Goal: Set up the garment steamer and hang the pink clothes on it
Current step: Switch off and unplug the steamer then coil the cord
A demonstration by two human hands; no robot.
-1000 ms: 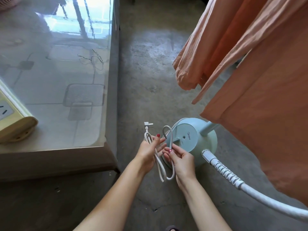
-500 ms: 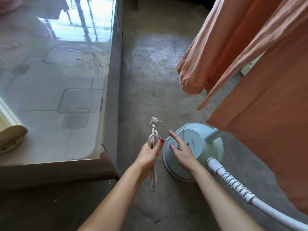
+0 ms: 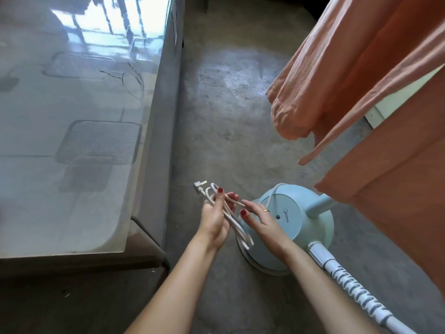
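Head view, the only one. My left hand point(image 3: 215, 219) is closed around a bundle of thin white power cord point(image 3: 232, 219), thumb pinning the loops at lower centre of the frame. The white plug point(image 3: 199, 189) sticks out just above that hand, prongs free. My right hand point(image 3: 261, 219) is beside it with fingers straight and relaxed, fingertips at the cord, gripping nothing. Hands close together, not clasped.

Cord runs from the bundle to the round pale-blue plastic steamer base point(image 3: 293, 227), standing on the floor at lower centre-right, directly behind my right hand. Its pale-blue pole point(image 3: 320, 206) rises toward the right and goes under the cloth. White ribbed steam hose point(image 3: 356, 290) leaves the base toward the lower right corner.

Handling, my guess: cord is light, limp and smooth, so the loops will slip and tangle if I loosen the thumb. Best hold is the plug body, not the prongs; pay out one loop at a time. Base looks rigid and bottom-heavy, so pulling on the cord sideways should be avoided.

Peach-pink fabric garment point(image 3: 375, 97) already hangs at upper right, soft, creased, draping over the pole.

Floor point(image 3: 228, 104) is rough grey concrete, worn. A glossy glass-topped table point(image 3: 79, 141) fills the left, strong window glare at upper left. No socket in view.
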